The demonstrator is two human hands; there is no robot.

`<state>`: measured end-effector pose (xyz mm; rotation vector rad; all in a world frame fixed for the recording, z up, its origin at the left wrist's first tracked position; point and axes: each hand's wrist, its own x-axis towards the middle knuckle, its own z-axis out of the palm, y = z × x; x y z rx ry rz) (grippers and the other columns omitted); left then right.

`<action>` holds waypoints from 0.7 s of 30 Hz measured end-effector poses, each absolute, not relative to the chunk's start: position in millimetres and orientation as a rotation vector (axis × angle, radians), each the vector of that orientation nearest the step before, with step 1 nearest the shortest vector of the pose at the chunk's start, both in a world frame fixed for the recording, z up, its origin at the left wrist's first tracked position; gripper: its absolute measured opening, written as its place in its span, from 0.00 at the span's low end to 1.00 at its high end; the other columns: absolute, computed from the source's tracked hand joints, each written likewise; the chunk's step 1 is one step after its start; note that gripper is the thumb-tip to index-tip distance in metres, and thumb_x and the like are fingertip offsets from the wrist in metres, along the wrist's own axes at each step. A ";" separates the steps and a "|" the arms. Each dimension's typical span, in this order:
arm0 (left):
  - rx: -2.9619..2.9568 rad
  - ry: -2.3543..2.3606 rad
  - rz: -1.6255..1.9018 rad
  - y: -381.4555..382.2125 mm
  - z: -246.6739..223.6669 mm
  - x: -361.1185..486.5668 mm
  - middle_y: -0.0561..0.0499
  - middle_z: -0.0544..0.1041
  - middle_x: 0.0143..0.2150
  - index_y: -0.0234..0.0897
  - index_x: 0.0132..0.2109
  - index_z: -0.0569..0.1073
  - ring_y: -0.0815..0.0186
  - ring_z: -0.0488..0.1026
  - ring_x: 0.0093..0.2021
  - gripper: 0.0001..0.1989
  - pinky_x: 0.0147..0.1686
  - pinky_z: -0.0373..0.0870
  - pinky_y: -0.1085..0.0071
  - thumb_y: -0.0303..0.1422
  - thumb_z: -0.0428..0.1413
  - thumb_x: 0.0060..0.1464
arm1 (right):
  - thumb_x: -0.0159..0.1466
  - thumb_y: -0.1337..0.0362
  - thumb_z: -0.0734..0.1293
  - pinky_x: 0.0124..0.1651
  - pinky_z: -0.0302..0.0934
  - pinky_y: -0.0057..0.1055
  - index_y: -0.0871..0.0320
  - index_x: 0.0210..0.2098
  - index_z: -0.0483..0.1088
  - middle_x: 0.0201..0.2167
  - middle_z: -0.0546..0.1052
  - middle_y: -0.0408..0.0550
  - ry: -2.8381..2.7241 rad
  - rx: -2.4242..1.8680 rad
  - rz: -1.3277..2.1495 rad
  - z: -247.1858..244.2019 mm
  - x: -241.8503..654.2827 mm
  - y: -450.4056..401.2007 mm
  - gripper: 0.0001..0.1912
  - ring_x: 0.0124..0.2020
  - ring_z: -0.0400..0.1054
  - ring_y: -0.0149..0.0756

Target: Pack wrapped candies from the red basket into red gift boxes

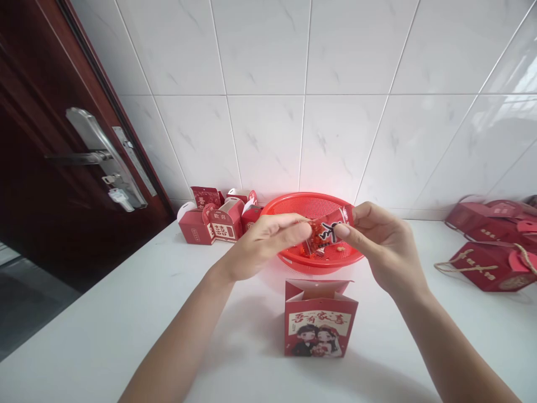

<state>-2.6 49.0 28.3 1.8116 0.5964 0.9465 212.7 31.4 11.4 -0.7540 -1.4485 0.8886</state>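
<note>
Between my two hands, over the red plastic basket [302, 196], is a red wrapped packet [325, 232] with dark lettering. My left hand [268, 240] pinches its left end. The thumb and fingers of my right hand [380, 246] grip its right end. Small red-wrapped pieces lie in the basket below, partly hidden by my hands and the packet. Nearer to me, a red gift box [321, 330] with a cartoon couple on its front stands upright with its top open.
Several small red boxes [197, 226] stand at the back left. More red boxes [490, 266] with cord handles lie at the right on the white table [138, 324]. A tiled wall rises behind, and a dark wooden door [37, 129] is at the left.
</note>
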 end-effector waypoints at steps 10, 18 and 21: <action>1.826 0.685 1.100 47.6 25.7 4.4 0.50 0.83 0.40 0.38 0.46 0.83 0.64 0.78 0.41 0.13 0.43 0.73 0.72 0.39 0.57 0.66 | 0.60 0.59 0.77 0.39 0.77 0.33 0.55 0.41 0.76 0.39 0.82 0.48 -1.492 -0.651 0.987 8.4 208.9 33.5 0.12 0.37 0.79 0.38; 1.791 0.680 1.033 50.8 26.1 4.0 0.48 0.84 0.45 0.37 0.48 0.83 0.62 0.79 0.46 0.11 0.47 0.74 0.70 0.36 0.58 0.65 | 0.61 0.58 0.76 0.36 0.76 0.33 0.55 0.38 0.76 0.36 0.82 0.49 -1.476 -0.699 0.966 9.3 210.1 33.6 0.11 0.35 0.78 0.38; 1.806 0.703 1.033 49.7 24.9 3.3 0.48 0.84 0.48 0.38 0.51 0.82 0.62 0.79 0.47 0.13 0.48 0.74 0.70 0.37 0.60 0.63 | 0.63 0.58 0.75 0.40 0.75 0.35 0.55 0.39 0.77 0.37 0.82 0.49 -1.536 -0.715 0.928 9.2 210.4 33.2 0.09 0.37 0.77 0.39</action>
